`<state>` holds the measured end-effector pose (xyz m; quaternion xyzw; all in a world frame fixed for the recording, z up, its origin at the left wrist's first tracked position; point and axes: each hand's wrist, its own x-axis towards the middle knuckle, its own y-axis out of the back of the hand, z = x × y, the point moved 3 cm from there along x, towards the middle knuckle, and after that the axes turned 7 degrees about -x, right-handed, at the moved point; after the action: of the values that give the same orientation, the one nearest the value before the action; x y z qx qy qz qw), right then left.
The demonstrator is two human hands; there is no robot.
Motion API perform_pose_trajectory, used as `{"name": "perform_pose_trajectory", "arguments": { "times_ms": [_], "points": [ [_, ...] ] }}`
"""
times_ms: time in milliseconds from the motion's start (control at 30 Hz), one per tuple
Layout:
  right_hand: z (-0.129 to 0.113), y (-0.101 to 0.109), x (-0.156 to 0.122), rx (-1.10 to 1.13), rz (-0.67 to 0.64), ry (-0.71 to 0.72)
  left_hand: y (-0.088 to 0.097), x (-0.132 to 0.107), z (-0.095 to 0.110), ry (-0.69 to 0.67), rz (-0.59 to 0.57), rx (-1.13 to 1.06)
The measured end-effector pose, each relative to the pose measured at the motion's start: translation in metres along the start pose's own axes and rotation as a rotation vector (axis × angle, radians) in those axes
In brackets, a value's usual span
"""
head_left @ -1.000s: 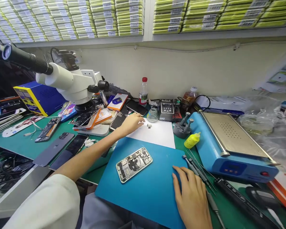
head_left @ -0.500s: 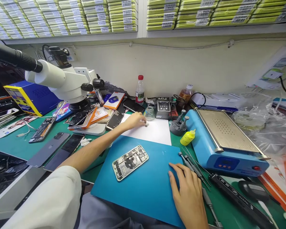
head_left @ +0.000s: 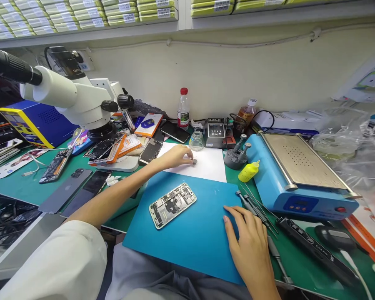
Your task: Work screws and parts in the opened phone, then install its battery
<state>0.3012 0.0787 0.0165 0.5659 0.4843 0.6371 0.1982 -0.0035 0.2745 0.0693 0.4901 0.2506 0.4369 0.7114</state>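
My left hand [head_left: 177, 157] reaches forward onto a white sheet of paper [head_left: 211, 166], and its fingertips pinch a small metal part [head_left: 194, 161] lying there. My right hand [head_left: 249, 246] rests flat on the near right corner of the blue mat [head_left: 187, 233], fingers spread and holding nothing. An opened phone [head_left: 172, 204] with its insides exposed lies on the mat between my hands. Thin screwdrivers and tweezers [head_left: 256, 210] lie just right of my right hand.
A white microscope [head_left: 75, 104] stands at the left over stacked phone parts [head_left: 112, 150]. A blue heating plate machine [head_left: 300, 179] fills the right. Behind the paper are a glass jar [head_left: 196, 141], a red-capped bottle [head_left: 183, 109] and a yellow squeeze bottle [head_left: 249, 171]. Phones [head_left: 65, 191] lie at the left.
My left hand slid right across the paper and closed its fingertips on the small part. My right hand stayed on the mat. The view tilted down a little.
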Motion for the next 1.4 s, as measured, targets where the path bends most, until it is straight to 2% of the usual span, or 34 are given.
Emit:
{"name": "perform_pose_trajectory", "arguments": {
  "times_ms": [200, 400, 567, 700, 1033, 1400],
  "points": [
    [-0.004, 0.004, 0.001, 0.006, -0.008, -0.012, -0.001, -0.007, 0.029, -0.050, -0.015, -0.001],
    [-0.004, 0.004, 0.000, 0.007, -0.037, -0.034, -0.001, -0.026, 0.075, -0.141, -0.064, 0.031],
    [-0.005, 0.005, 0.000, 0.017, -0.063, -0.055, -0.009, -0.044, 0.113, -0.226, -0.144, 0.087],
    [-0.007, 0.007, 0.001, 0.023, -0.087, -0.063, -0.016, -0.052, 0.133, -0.264, -0.189, 0.133],
    [-0.010, 0.008, 0.000, 0.032, -0.067, -0.067, -0.040, -0.058, 0.162, -0.272, -0.215, 0.302],
    [-0.012, 0.006, 0.000, 0.063, -0.082, -0.100, -0.039, -0.074, 0.176, -0.343, -0.117, 0.248]
  ]
}}
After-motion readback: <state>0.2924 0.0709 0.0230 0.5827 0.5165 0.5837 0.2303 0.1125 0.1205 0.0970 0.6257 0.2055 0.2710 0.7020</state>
